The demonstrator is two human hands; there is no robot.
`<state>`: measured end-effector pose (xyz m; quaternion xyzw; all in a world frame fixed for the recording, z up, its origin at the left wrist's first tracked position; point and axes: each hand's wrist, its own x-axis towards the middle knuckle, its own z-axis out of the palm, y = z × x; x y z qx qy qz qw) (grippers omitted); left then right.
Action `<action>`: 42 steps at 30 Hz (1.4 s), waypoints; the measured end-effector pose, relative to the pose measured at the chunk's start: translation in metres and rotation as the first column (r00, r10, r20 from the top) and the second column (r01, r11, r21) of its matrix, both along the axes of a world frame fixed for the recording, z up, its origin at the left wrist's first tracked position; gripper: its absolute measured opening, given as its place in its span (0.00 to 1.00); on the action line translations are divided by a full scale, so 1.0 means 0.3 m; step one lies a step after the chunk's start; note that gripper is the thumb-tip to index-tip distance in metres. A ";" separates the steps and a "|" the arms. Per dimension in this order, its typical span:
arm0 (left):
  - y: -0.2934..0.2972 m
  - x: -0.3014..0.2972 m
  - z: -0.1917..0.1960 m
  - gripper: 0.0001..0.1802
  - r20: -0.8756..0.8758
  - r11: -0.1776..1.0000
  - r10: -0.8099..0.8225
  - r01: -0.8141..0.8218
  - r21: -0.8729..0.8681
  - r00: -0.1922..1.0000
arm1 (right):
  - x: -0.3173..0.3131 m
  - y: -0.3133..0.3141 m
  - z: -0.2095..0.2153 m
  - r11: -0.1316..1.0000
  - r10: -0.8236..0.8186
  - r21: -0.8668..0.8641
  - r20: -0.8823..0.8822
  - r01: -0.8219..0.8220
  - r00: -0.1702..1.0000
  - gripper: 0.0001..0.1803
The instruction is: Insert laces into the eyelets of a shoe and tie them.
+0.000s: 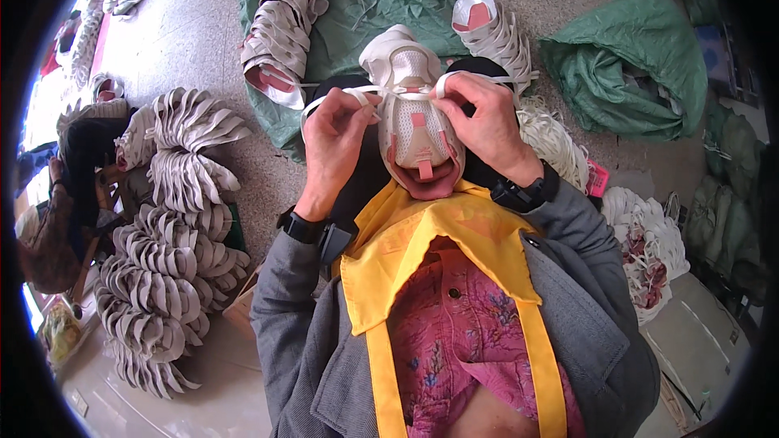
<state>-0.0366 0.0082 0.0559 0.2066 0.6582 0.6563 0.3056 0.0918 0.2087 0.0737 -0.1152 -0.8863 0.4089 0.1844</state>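
The floor [195,24] is being covered by large things: green sacks [625,65] are lying at the far side, and fanned stacks of pale shoe uppers [174,251] are being kept at the person's left, with more stacked uppers [284,28] on a green sack ahead. A heap of white laces [556,142] is lying just right of the work.

At the centre, a white and pink shoe upper [414,122] is being held on the lap above a yellow apron [430,243], its tongue pointing toward the body. A white lace [324,101] is being threaded across it. The left hand [337,142] is clenched on the lace's left run, pinched between thumb and fingers. The right hand [483,118] is grasping the lace's other end at the upper's right edge.

Judged from this, the lacing is being done well if both ends are being pulled evenly, the lace is being kept flat and untwisted, and the upper is being steadied so the eyelets are being kept in sight.
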 end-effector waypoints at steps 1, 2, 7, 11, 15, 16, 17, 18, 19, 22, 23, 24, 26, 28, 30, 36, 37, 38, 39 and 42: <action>0.002 0.001 -0.001 0.04 0.031 1.000 0.009 -0.010 0.026 0.999 | -0.001 -0.001 0.000 0.997 -0.016 -0.079 0.016 0.017 1.000 0.07; 0.005 0.001 -0.001 0.04 0.063 0.998 0.018 -0.021 0.051 0.998 | -0.001 -0.002 0.001 0.987 -0.031 -0.157 0.034 0.036 0.999 0.07; 0.031 0.004 -0.014 0.04 0.148 0.981 0.055 -0.081 0.174 0.987 | 0.015 -0.007 -0.026 0.971 -0.076 -0.225 0.029 0.081 0.997 0.09; 0.044 0.009 -0.023 0.05 0.133 0.983 0.078 -0.098 0.157 0.988 | 0.018 -0.010 -0.045 0.955 -0.095 -0.279 0.030 0.099 0.995 0.08; 0.043 0.002 -0.048 0.05 0.085 0.991 0.040 -0.051 0.126 0.996 | 0.020 -0.011 -0.049 0.949 -0.110 -0.294 0.026 0.112 0.994 0.08; 0.039 0.001 -0.051 0.05 0.060 0.994 0.027 -0.033 0.104 0.998 | 0.020 -0.011 -0.050 0.949 -0.109 -0.295 0.025 0.111 0.994 0.08; 0.039 0.000 -0.057 0.05 0.055 0.994 0.028 -0.034 0.105 0.998 | 0.020 -0.012 -0.050 0.950 -0.107 -0.293 0.025 0.109 0.994 0.08; 0.040 -0.001 -0.062 0.05 0.050 0.994 0.029 -0.034 0.106 0.998 | 0.019 -0.012 -0.049 0.951 -0.105 -0.291 0.025 0.108 0.994 0.08; 0.042 -0.001 -0.062 0.06 0.044 0.994 0.029 -0.034 0.108 0.999 | 0.019 -0.012 -0.049 0.951 -0.104 -0.289 0.024 0.107 0.994 0.09; 0.045 -0.005 -0.038 0.07 -0.101 0.999 0.015 -0.018 -0.035 0.995 | 0.019 -0.014 -0.048 0.948 -0.112 -0.298 0.015 0.112 0.994 0.08; 0.048 -0.012 -0.021 0.07 -0.122 0.997 -0.021 0.012 -0.073 0.992 | 0.019 -0.014 -0.049 0.947 -0.112 -0.301 0.017 0.112 0.994 0.09; 0.052 -0.022 0.001 0.06 -0.141 0.993 -0.058 0.042 -0.112 0.988 | 0.019 -0.014 -0.051 0.946 -0.112 -0.303 0.019 0.112 0.994 0.09; 0.056 -0.047 0.019 0.06 -0.160 0.976 -0.130 0.098 -0.192 0.979 | 0.020 -0.013 -0.053 0.947 -0.108 -0.302 0.019 0.109 0.994 0.09; 0.066 -0.082 0.020 0.07 -0.156 0.950 -0.202 0.155 -0.270 0.967 | 0.021 -0.010 -0.052 0.950 -0.105 -0.293 0.019 0.106 0.994 0.09; 0.080 -0.049 0.041 0.06 -0.318 0.956 -0.179 0.088 -0.280 0.931 | 0.021 -0.009 -0.052 0.954 -0.109 -0.279 0.029 0.113 0.994 0.09; 0.087 -0.002 0.023 0.08 -0.403 0.974 -0.063 -0.031 -0.225 0.913 | 0.010 -0.009 -0.070 0.904 -0.161 -0.400 0.012 0.152 0.987 0.06; 0.075 -0.005 0.005 0.09 -0.341 0.966 -0.072 -0.019 -0.257 0.937 | 0.014 -0.008 -0.081 0.877 -0.174 -0.452 0.015 0.162 0.985 0.06; 0.070 -0.004 -0.009 0.08 -0.330 0.969 -0.050 -0.034 -0.244 0.943 | 0.019 -0.003 -0.088 0.875 -0.172 -0.454 0.037 0.170 0.984 0.06; 0.067 -0.001 -0.020 0.08 -0.319 0.972 -0.028 -0.050 -0.232 0.947 | 0.026 0.004 -0.094 0.872 -0.170 -0.456 0.059 0.178 0.984 0.06; 0.074 0.016 -0.013 0.09 -0.341 0.967 0.002 -0.089 -0.237 0.940 | 0.028 0.007 -0.080 0.898 -0.169 -0.398 0.084 0.189 0.982 0.07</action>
